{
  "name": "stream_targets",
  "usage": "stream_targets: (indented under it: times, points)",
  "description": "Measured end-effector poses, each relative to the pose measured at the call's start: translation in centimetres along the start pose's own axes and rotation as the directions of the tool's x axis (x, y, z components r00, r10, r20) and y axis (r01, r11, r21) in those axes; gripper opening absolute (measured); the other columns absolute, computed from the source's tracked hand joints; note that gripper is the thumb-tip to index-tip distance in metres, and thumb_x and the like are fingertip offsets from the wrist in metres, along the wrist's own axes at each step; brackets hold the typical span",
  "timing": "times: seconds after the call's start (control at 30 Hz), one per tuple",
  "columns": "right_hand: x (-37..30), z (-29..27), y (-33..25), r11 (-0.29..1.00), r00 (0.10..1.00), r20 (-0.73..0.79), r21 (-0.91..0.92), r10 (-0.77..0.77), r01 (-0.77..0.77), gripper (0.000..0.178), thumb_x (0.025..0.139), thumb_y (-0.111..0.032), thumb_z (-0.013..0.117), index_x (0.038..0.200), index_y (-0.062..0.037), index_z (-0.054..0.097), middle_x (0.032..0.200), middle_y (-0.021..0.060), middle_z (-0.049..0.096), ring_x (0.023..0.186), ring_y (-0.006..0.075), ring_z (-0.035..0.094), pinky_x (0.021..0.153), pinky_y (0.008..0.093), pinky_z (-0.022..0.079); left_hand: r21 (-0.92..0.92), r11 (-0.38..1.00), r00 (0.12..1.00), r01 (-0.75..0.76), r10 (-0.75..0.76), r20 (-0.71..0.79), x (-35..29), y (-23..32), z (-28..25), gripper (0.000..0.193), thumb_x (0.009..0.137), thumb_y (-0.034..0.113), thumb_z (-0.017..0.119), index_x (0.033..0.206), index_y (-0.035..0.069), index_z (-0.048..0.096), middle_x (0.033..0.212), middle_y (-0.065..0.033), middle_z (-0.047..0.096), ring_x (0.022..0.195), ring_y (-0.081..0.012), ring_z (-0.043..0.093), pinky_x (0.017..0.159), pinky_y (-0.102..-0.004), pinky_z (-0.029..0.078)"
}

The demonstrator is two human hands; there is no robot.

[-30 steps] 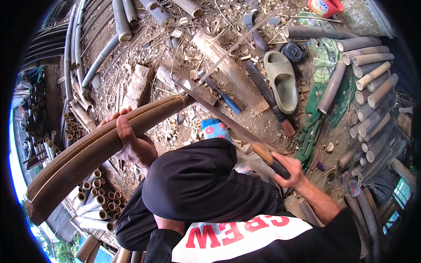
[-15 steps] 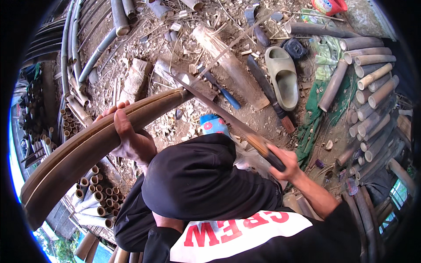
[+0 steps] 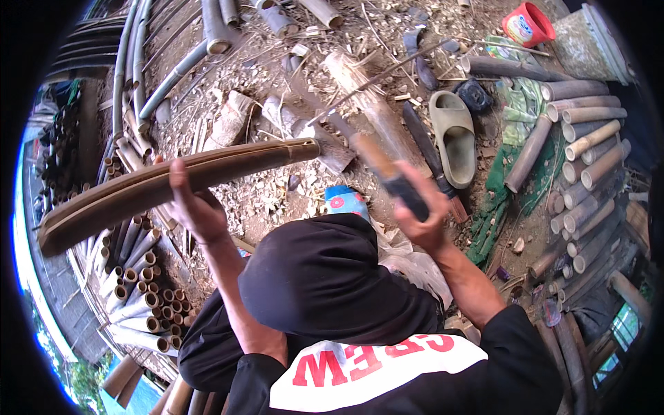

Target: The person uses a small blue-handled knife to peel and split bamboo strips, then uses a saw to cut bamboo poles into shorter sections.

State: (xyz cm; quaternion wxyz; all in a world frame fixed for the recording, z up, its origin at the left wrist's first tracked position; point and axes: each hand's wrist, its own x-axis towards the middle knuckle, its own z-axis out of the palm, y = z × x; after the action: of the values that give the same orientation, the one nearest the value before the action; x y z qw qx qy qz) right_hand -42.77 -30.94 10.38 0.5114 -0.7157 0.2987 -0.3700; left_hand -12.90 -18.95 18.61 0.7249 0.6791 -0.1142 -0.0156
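One length of bamboo (image 3: 235, 167), brown, slightly bowed, raised over the left half of the littered ground (image 3: 532, 228), its near end toward the ground's left edge. One left hand (image 3: 196, 207), closed around the bamboo near its middle, thumb on the upper side. One right hand (image 3: 425, 211), gripping the black end of a two-tone handle; the handle belongs to a long knife (image 3: 373, 155), whose blade is blurred, points toward the far edge of the ground and appears apart from the bamboo. Condition of work: part done, by judgement; a lengthwise split or seam runs along most of the bamboo, while the parts on either side lie together, and whether they are joined cannot be told. Remaining, as far as shows: no separated half is in either hand. Pale shavings (image 3: 259, 190), many, scattered mid-ground. One olive sandal (image 3: 460, 149), right of centre, just beside one dark-bladed knife (image 3: 420, 136) lying loose. One stack of cut bamboo sections (image 3: 588, 155), along the right edge. One bundle of thinner tubes (image 3: 149, 301), near left corner. One red tub (image 3: 528, 26), far right corner.
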Motion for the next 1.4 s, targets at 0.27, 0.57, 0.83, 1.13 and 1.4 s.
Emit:
stream_targets:
  times: [0.27,0.57,0.83,1.13,1.4]
  points:
    - [6.0,-9.2,9.3,0.648,0.921,-0.184,-0.756,-0.344,0.092,0.054,0.087,-0.005,0.064,0.138,-0.0046,0.049,0.119,0.0186,0.064,0.093,0.0342,0.067,0.078,0.0399,0.053,0.261,0.936,0.971,-0.238,0.232,0.055,11.2,-1.6,-8.6,0.055,0.085,0.036,0.074,0.121,0.0,0.053,0.096,-0.0149,0.068,0.081,-0.0188,0.064,0.075,-0.0342,0.055]
    - [1.5,-15.0,16.8,0.137,0.96,0.07,-0.99,0.271,0.034,0.088,0.069,-0.009,0.073,0.148,-0.0102,0.033,0.115,0.0131,0.054,0.106,0.033,0.052,0.092,0.0464,0.041,0.474,0.844,0.734,-0.251,-0.153,0.661,10.1,-8.1,-8.3,0.083,0.07,0.02,0.076,0.144,0.01,0.039,0.128,-0.0158,0.057,0.118,-0.0255,0.056,0.101,-0.0343,0.042]
    - [5.9,-2.3,10.4,0.689,0.953,0.07,-0.707,0.295,-0.161,0.063,0.08,0.0,0.056,0.141,-0.0082,0.045,0.119,0.0193,0.054,0.105,0.0289,0.057,0.09,0.0408,0.05,0.621,0.686,0.606,-0.378,-0.324,0.726,6.7,-14.1,-8.2,0.076,0.067,0.02,0.071,0.138,0.025,0.045,0.116,-0.0147,0.057,0.107,-0.0355,0.059,0.093,-0.0413,0.049]
    - [11.7,13.3,12.8,0.806,0.86,0.317,-0.568,0.401,-0.167,0.06,0.089,-0.017,0.053,0.145,-0.0033,0.037,0.117,0.0302,0.06,0.105,0.0433,0.061,0.095,0.0447,0.048,0.722,0.502,0.536,-0.476,-0.485,0.691,3.5,-20.4,-9.0,0.084,0.065,0.027,0.075,0.14,0.014,0.04,0.118,-0.0195,0.052,0.108,-0.0392,0.057,0.094,-0.0448,0.048]
    - [12.1,14.7,13.5,0.804,0.816,0.01,0.168,0.578,-0.571,0.048,0.094,-0.009,0.042,0.141,0.0001,0.042,0.107,0.0133,0.062,0.075,0.017,0.064,0.062,0.029,0.056,0.798,0.422,0.512,-0.429,-0.615,0.6,2.8,-20.0,-11.3,0.087,0.07,0.038,0.077,0.143,0.01,0.039,0.129,-0.0197,0.051,0.118,-0.0378,0.053,0.102,-0.0429,0.043]
